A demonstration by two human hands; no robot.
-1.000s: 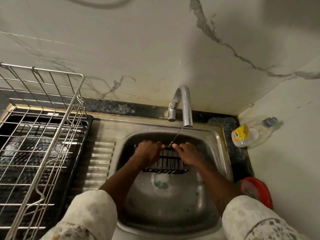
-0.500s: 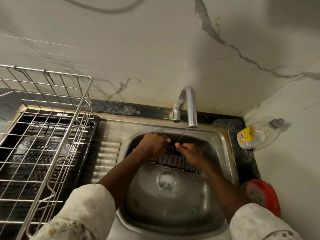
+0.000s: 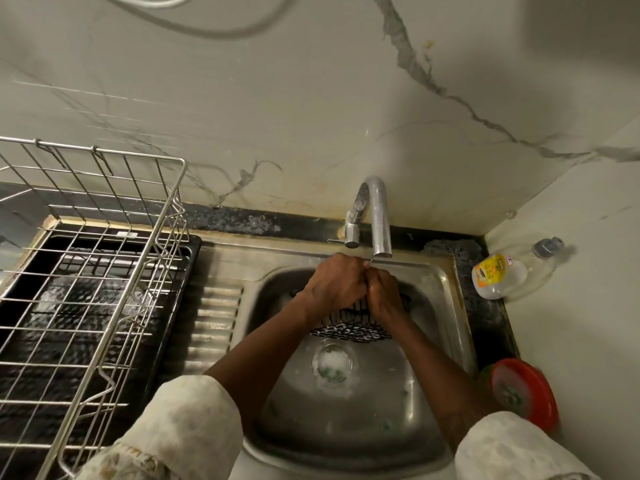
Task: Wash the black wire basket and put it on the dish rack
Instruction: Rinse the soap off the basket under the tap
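While the silver wire dish rack (image 3: 86, 271) stands on its black tray (image 3: 175, 306) at your left, your left hand (image 3: 334, 284) and right hand (image 3: 384, 294) touch in the steel sink (image 3: 367, 417). Both curl over the black wire basket (image 3: 349, 325) below the chrome tap (image 3: 379, 216). A clear soap bottle (image 3: 516, 271) lies on the desk (image 3: 485, 323) at right.

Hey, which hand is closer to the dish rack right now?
Left. The left hand holds the black wire basket on the side toward the dish rack; the right hand holds it on the far side.
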